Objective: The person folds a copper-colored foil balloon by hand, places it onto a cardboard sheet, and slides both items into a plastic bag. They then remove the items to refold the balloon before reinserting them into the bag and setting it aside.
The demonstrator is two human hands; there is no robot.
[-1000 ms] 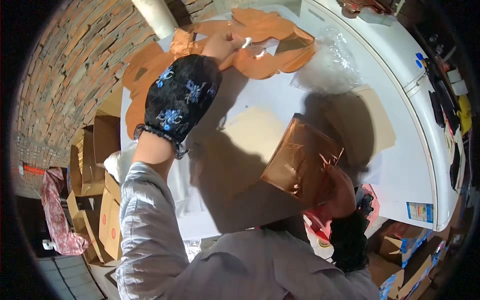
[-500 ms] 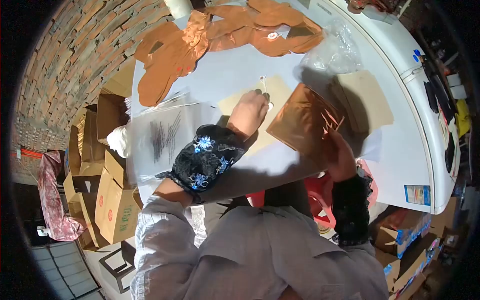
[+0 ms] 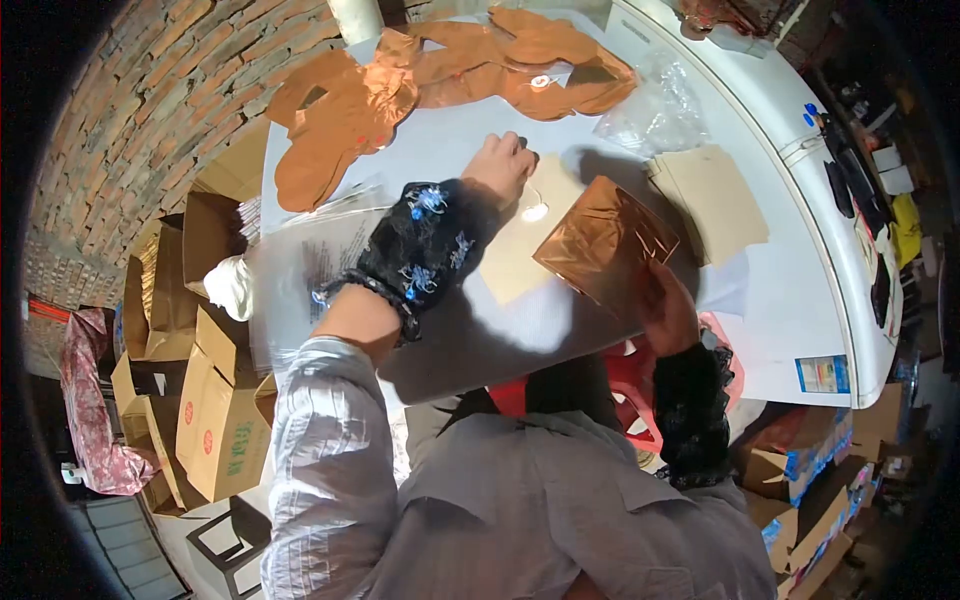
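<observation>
At the table's middle my left hand (image 3: 502, 168) has its fingers pinched at the upper end of a thin white string. The string's lower end, a small white disc (image 3: 536, 212), lies on a beige paper sheet (image 3: 515, 272). A folded, shiny copper-coloured foil piece (image 3: 603, 238) is held at its lower right edge by my right hand (image 3: 668, 310), with the thumb on top and the other fingers partly hidden. It is tilted over the right part of the beige sheet.
Copper-coloured foil shapes (image 3: 330, 125) spread along the far side. A clear plastic bag (image 3: 660, 105) and stacked beige sheets (image 3: 715, 205) lie to the right. Clear plastic sleeves (image 3: 310, 265) are at left, beside open cardboard boxes (image 3: 215, 420). A white fridge-like body (image 3: 800, 190) borders the right.
My left hand has moved away from me, from the disc to the string's upper end, uncovering the disc. My right hand keeps hold of the foil piece in nearly the same place.
</observation>
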